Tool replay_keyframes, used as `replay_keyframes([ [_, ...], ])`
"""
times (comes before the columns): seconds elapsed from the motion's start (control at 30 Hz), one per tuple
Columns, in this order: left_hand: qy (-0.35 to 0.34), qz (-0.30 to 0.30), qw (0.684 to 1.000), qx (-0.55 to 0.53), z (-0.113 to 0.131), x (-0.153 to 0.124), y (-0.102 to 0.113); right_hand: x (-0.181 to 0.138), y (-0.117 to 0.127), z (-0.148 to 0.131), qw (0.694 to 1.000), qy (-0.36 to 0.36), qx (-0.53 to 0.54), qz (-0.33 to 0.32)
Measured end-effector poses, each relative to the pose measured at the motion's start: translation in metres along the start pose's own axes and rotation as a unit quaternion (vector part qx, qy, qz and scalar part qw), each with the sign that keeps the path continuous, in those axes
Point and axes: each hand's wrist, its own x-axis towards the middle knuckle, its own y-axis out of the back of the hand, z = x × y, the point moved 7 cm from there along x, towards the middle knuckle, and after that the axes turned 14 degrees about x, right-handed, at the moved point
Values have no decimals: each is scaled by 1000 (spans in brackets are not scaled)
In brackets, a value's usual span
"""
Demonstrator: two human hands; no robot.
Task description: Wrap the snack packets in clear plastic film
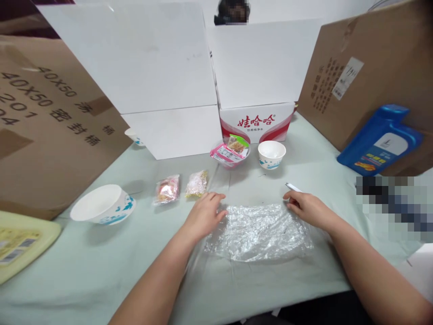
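A crinkled clear plastic bag [260, 232] lies flat in front of me. At its far left corner is my left hand [204, 216], palm down, thumb and fingers apart, with the thumb at the bag's edge. My right hand [307, 208] has its fingers curled in at the far right corner of the bag. A slim white object [292, 187] juts out just beyond the right knuckles; its kind is not clear. Past my left hand lie a small wrapped packet with pale contents [196, 183] and a wrapped reddish-brown snack [168, 189].
A large paper bowl [101, 205] stands left, a smaller paper bowl [271, 154] at the back. Beside it sits a pink-labelled plastic tub [227, 158] with a green packet on it. White boxes [253, 67] and cardboard cartons [382, 99] enclose the table; a blue bottle [379, 142] is right.
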Motion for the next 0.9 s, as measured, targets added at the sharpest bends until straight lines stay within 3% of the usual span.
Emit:
replay_keyframes([
  [0.13,41,-39,998,-21,-16,10,-12,0,1,6,1000,-1,9,6],
  [0.4,49,10,987,-151,-27,7,4,-4,13,4,997,9,37,61],
  [0.57,51,-17,981,-189,-31,1,12,-5,14,1,997,4,59,54],
  [0.67,40,-60,975,-211,-33,-1,6,-5,12,1,998,0,57,38],
  [0.77,35,-112,975,-189,-35,-1,-7,-6,6,0,999,-4,36,7],
  [0.9,65,-116,987,-88,-35,2,-16,-5,1,-4,1000,-1,-2,-3],
])
